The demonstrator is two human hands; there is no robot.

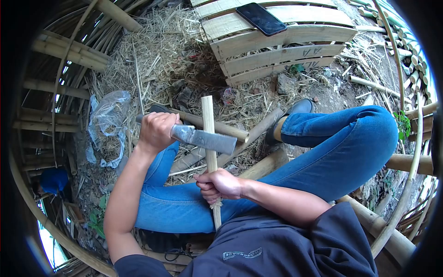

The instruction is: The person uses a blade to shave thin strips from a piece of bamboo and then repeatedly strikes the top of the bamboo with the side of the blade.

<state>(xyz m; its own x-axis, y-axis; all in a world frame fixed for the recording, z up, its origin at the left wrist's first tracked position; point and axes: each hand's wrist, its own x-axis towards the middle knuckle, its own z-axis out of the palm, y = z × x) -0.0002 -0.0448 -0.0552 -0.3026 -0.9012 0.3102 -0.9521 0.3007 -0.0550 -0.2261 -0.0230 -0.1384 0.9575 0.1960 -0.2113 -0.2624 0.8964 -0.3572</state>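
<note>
My left hand (157, 131) is closed around the handle of a broad chopping knife (214, 141). Its grey, square-ended blade lies across a pale wooden stick (208, 117), hiding a short stretch of it. Lower down, my right hand (220, 185) wraps its fingers round the same stick. The stick stands lengthwise in front of me, its lower end near my shirt. Frayed shavings (215, 203) show on it just below my right fist.
A slatted wooden crate (277, 51) stands ahead with a phone (261, 19) on top. Bamboo poles (230, 131) lie by my feet among straw. A clear plastic bag (110, 115) is on the left. More cut bamboo (410, 55) is piled at the far right.
</note>
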